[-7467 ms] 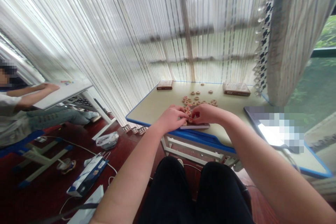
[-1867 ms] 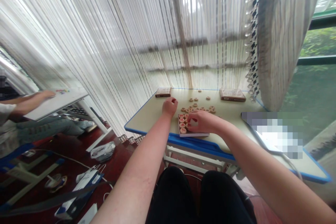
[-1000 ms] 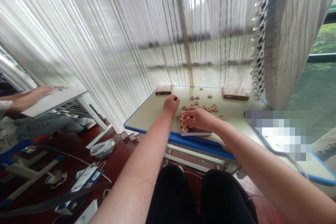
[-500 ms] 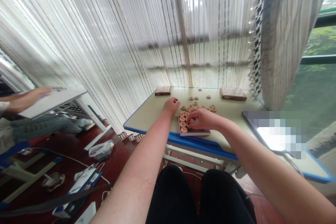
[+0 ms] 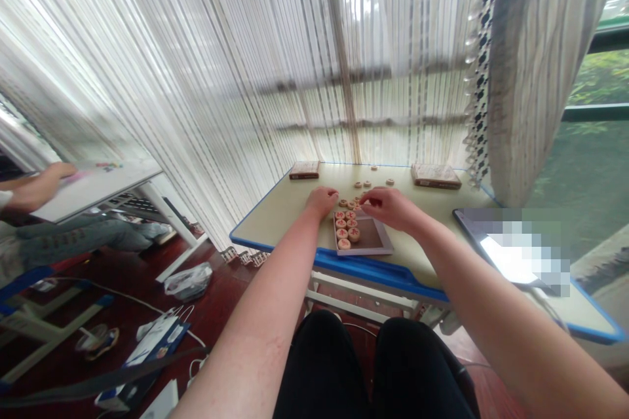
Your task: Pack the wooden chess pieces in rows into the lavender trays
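An open shallow box (image 5: 376, 232) lies near the table's front edge, with several round wooden pieces (image 5: 343, 234) bearing red characters in its left part. Loose pieces (image 5: 367, 184) are scattered on the table behind the box. My left hand (image 5: 323, 200) is curled just behind the box's left corner, its fingers closed; what they hold, if anything, is too small to tell. Over the loose pieces behind the box, my right hand (image 5: 388, 207) has its fingers pressed together, pointing left, and their tips partly cover the pieces there.
Two closed boxes stand at the back of the table, one on the left (image 5: 304, 170) and one on the right (image 5: 436, 175). A tablet (image 5: 508, 255) with a bright screen lies on the right. At far left, a person's hand (image 5: 59, 173) is over a white table (image 5: 118, 177).
My right hand has moved from inside the box to the loose pieces behind it, uncovering a second column of pieces. My left hand has shifted slightly towards the loose pieces.
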Available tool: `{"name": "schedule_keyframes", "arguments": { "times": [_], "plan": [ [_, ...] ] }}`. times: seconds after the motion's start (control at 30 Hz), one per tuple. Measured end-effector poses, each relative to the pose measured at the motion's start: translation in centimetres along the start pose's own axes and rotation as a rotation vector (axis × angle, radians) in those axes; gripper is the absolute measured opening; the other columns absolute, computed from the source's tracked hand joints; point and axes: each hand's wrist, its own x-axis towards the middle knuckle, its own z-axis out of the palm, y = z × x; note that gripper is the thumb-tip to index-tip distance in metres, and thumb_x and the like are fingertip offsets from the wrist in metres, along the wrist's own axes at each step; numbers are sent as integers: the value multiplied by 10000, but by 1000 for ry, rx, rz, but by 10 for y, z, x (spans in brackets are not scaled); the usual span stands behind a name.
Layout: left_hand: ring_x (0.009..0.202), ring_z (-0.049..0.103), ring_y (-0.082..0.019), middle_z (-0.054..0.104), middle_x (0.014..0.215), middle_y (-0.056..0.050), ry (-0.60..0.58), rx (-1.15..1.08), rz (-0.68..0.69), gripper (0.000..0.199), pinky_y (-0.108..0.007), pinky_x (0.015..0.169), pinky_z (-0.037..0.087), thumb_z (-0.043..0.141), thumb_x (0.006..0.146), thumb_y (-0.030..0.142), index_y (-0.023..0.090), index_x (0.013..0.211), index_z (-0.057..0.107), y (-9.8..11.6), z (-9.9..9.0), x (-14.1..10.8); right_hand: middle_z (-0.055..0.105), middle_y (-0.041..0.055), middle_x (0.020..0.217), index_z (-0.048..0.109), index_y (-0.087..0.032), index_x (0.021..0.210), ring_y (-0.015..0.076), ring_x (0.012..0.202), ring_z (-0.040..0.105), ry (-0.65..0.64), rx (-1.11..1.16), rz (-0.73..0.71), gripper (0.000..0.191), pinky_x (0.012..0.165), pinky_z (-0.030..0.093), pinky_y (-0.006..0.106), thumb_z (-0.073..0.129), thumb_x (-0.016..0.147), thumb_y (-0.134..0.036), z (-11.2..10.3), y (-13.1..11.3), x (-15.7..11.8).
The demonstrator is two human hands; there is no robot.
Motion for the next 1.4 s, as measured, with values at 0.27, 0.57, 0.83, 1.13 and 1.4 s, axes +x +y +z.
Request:
{"name": "schedule_keyframes", "arguments": {
  "times": [0.27,0.57,0.83,1.13,1.4],
  "plan": [
    [847,590,-175,658,902,-54,-91,40,86,325,-266,806,436,495,777,449,242,910,706,3,-3,-2,606,43,744,678,-185,896,155,691,529,127,-88,201,259,638,397,267,512,746,-316,-3,29,7],
    [842,607,-157,683,875,-61,-55,-128,53,518,-259,803,436,276,876,479,189,873,704,7,0,-1,643,47,1001,693,-229,919,200,937,503,-170,-151,-73,386,885,325,345,355,877,-409,17,28,9],
    [786,624,-154,693,922,-55,-55,-219,18,412,-239,724,464,496,788,460,191,1067,636,8,-1,-2,670,97,939,688,-191,880,206,893,559,-138,-265,115,538,823,357,332,200,917,-413,8,39,9],
    [731,621,-168,698,812,-57,-26,-126,-9,361,-264,706,465,559,759,379,200,1058,651,10,-6,-4,652,34,999,708,-239,902,168,924,554,-36,-265,210,277,863,361,269,457,786,-235,13,66,17],
    [787,621,-138,684,962,-54,125,-159,6,328,-253,782,466,547,784,347,195,1059,642,23,-14,-9,661,31,971,728,-239,783,180,904,526,-71,-348,169,245,899,341,302,488,749,-202,6,64,17]
  ]
}}
